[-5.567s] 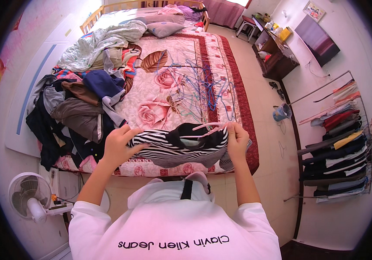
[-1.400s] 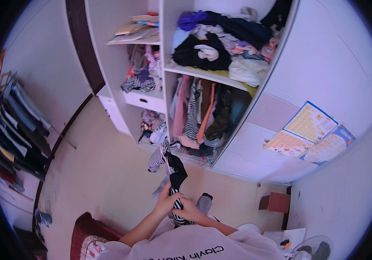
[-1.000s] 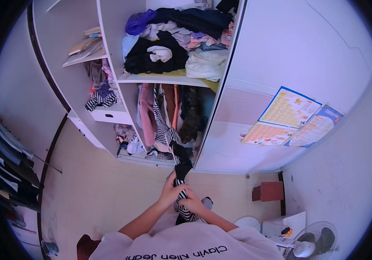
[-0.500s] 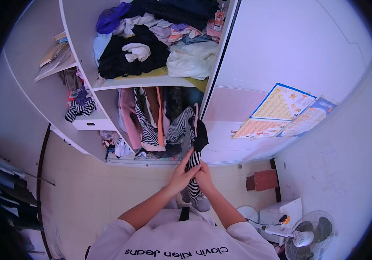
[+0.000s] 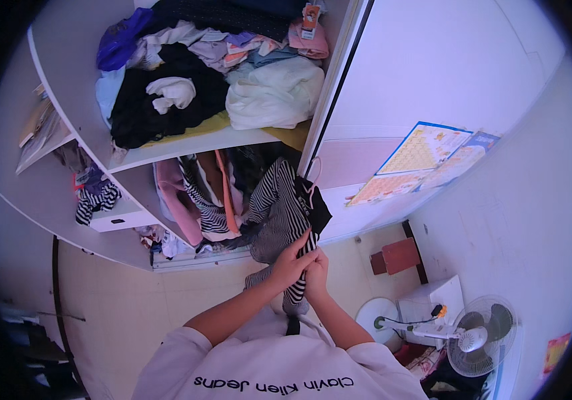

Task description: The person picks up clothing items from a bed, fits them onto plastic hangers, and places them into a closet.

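A black-and-white striped long-sleeved top (image 5: 274, 217) hangs in front of me on a pale pink hanger (image 5: 312, 183), with a black patch near its collar. Both of my hands are closed on a striped part of it below the patch. My left hand (image 5: 291, 265) grips from the left, its fingers lying across the cloth. Beside it, touching, my right hand (image 5: 316, 275) closes round the same bunched cloth from the right. More of the stripes show beneath the hands.
An open wardrobe holds a shelf (image 5: 199, 148) heaped with clothes, with hanging garments (image 5: 214, 193) below. To its right stands a white sliding door (image 5: 426, 73) with posters (image 5: 422, 160). A fan (image 5: 476, 338) and a reddish-brown stool (image 5: 398, 257) are at the right.
My view has shifted, so the wardrobe shelf appears lower and further left. More of the striped top is now spread out to the left of my hands, which keep their grip on it.
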Tool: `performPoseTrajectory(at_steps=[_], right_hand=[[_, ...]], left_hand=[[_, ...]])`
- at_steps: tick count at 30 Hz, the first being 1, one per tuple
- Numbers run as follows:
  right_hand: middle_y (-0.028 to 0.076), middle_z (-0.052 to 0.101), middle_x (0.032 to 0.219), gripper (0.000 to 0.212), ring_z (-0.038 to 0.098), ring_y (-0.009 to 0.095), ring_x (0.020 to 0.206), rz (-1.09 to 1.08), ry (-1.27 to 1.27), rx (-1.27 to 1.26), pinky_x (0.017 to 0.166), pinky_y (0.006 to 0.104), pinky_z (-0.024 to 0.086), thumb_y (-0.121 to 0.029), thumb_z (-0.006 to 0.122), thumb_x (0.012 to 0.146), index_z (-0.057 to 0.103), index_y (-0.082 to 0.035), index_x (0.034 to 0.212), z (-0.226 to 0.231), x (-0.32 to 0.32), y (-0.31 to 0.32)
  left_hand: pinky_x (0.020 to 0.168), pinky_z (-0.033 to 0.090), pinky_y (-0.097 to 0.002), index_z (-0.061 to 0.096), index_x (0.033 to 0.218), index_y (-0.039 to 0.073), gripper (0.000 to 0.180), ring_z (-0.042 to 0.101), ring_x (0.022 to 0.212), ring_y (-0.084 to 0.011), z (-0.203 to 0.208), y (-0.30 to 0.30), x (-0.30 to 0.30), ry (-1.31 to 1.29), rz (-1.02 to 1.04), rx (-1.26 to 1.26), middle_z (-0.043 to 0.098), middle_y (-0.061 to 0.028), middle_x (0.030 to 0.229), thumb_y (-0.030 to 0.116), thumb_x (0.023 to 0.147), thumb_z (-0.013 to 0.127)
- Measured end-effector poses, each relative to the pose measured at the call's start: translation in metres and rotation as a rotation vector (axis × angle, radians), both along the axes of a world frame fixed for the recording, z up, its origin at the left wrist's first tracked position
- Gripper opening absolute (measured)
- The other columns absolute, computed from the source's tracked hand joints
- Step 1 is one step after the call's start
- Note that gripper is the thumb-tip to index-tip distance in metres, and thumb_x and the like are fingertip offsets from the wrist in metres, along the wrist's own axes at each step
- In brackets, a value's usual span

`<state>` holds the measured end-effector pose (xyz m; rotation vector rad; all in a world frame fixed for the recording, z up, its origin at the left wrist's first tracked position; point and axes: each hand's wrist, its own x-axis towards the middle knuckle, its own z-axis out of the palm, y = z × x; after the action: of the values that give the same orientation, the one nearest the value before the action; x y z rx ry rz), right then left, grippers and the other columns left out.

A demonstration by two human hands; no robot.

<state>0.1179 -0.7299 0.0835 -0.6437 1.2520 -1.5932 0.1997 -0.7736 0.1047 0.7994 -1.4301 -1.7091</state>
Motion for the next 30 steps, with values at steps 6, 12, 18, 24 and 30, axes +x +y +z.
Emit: performPoseTrajectory(at_steps=[6, 12, 18, 24, 30], right_hand=[[0.002, 0.053, 0.071, 0.008, 0.048, 0.010, 0.064, -0.169, 0.056, 0.017, 0.058, 0.0237, 0.041, 0.002, 0.045, 0.066, 0.049, -0.002, 0.071, 0.004, -0.002, -0.009], [0.003, 0.055, 0.073, 0.014, 0.050, 0.011, 0.065, -0.198, 0.021, -0.036, 0.058, 0.0235, 0.041, 0.004, 0.043, 0.066, 0.051, -0.001, 0.076, 0.005, -0.012, -0.016], [0.002, 0.057, 0.075, 0.020, 0.052, 0.009, 0.065, -0.101, 0.093, -0.027, 0.057, 0.0219, 0.042, 0.007, 0.039, 0.072, 0.053, -0.001, 0.084, 0.010, -0.036, -0.018], [0.006, 0.060, 0.076, 0.025, 0.056, 0.012, 0.067, 0.046, 0.176, 0.044, 0.058, 0.0246, 0.045, 0.006, 0.041, 0.074, 0.056, 0.003, 0.094, -0.012, -0.060, -0.014], [0.014, 0.063, 0.083, 0.030, 0.062, 0.025, 0.080, 0.287, 0.543, 0.147, 0.074, 0.0359, 0.048, -0.007, 0.057, 0.071, 0.055, 0.003, 0.099, -0.030, -0.080, -0.003]], left_hand=[[0.099, 0.035, -0.0251, 0.031, 0.140, -0.001, 0.059, 0.049, 0.115, -0.0136, 0.006, -0.011, -0.007, -0.031, -0.081, -0.023, 0.051, -0.0150, 0.130, 0.017, 0.089, 0.055], [0.098, 0.036, -0.0252, 0.030, 0.141, 0.000, 0.061, 0.049, 0.113, -0.0134, -0.002, -0.024, -0.021, -0.004, -0.112, -0.088, 0.051, -0.0150, 0.130, 0.018, 0.089, 0.056], [0.101, 0.032, -0.0269, 0.031, 0.141, 0.000, 0.064, 0.045, 0.118, -0.0151, 0.002, -0.029, -0.035, 0.010, -0.174, 0.011, 0.048, -0.0141, 0.132, 0.017, 0.087, 0.061], [0.103, 0.032, -0.0294, 0.030, 0.140, -0.001, 0.072, 0.042, 0.123, -0.0186, -0.011, -0.023, -0.047, -0.143, -0.067, -0.034, 0.044, -0.0168, 0.135, 0.023, 0.083, 0.067], [0.089, 0.042, -0.0262, 0.040, 0.132, -0.003, 0.054, 0.052, 0.102, -0.0124, -0.044, -0.010, -0.058, 0.005, 0.039, 0.162, 0.057, -0.0066, 0.115, 0.016, 0.087, 0.063]])
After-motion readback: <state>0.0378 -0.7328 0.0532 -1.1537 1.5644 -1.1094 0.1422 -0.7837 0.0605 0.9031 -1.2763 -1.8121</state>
